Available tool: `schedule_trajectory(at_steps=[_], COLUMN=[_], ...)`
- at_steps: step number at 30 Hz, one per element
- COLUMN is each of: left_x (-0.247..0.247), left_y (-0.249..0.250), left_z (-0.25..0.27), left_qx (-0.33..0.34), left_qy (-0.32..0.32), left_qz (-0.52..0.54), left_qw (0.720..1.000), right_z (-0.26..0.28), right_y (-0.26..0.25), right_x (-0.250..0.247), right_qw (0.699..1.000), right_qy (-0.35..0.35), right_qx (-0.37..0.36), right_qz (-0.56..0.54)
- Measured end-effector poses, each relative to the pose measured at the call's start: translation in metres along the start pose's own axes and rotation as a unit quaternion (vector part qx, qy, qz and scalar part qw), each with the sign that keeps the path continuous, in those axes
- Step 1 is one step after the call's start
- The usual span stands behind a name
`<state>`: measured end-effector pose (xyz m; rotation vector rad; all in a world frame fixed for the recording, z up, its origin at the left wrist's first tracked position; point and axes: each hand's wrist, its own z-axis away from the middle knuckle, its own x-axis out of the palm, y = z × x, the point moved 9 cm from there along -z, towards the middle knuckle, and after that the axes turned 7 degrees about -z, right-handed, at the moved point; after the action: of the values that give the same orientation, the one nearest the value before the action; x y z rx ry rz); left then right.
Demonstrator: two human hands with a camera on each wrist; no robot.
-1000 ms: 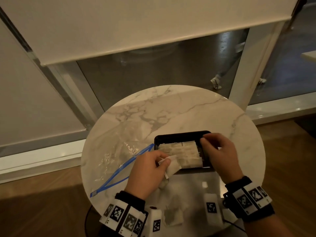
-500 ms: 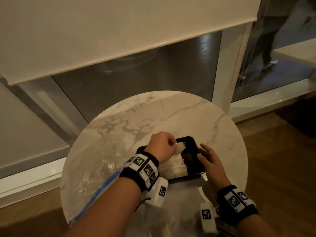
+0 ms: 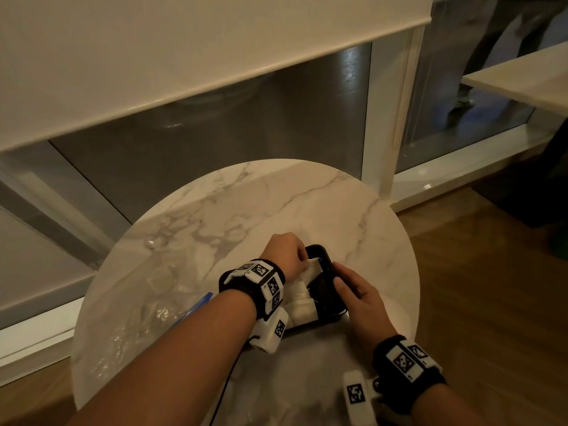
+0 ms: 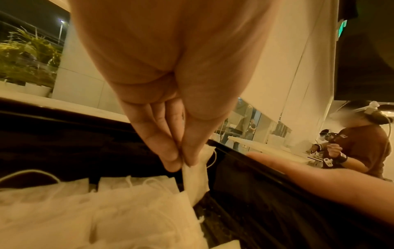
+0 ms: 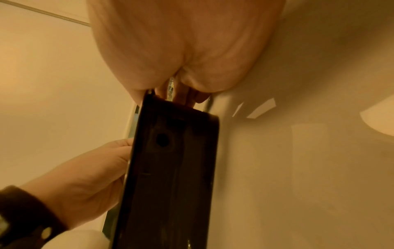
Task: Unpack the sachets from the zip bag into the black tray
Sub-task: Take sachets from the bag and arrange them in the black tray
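While the left hand pinches one white sachet between thumb and fingertips, it holds this sachet low over the black tray, just beside the sachets that already lie in a row under its palm. The sachet hangs upright, with its lower edge touching or nearly touching the row; I cannot tell which. On the other side of the tray, the right hand rests against the rim, fingers stretched and close together, and seems to keep the tray steady; whether the thumb hooks the rim is not clear. Behind the left wrist, the zip bag lies flat on the round marble table, and it looks mostly empty, although the clear plastic is hard to read.

I judge the step to be the placing of one sachet. The next move calls for lowering it into the free space beside the row and then opening the pinch gently, so that the thread does not catch the fingers and pull it out.
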<state>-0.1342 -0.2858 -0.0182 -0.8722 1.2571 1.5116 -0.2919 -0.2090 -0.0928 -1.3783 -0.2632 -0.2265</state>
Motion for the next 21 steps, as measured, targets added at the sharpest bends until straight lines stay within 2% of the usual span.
schedule_trajectory(at_steps=[6, 14, 21], left_x=[0.003, -0.006, -0.01], left_y=[0.002, 0.02, 0.022], left_z=[-0.007, -0.006, -0.006], left_qx=[0.007, 0.04, 0.021], left_qy=[-0.004, 0.015, 0.031], left_qz=[-0.027, -0.166, -0.192], left_qw=[1.0, 0.985, 0.981], right_z=[-0.001, 0.001, 0.002], right_y=[0.0, -0.004, -0.005], right_x=[0.0, 0.002, 0.004], right_qw=[1.0, 1.0, 1.0], right_qy=[-0.002, -0.003, -0.003], right_qx=[-0.009, -0.012, -0.009], right_qz=[0.016, 0.01, 0.013])
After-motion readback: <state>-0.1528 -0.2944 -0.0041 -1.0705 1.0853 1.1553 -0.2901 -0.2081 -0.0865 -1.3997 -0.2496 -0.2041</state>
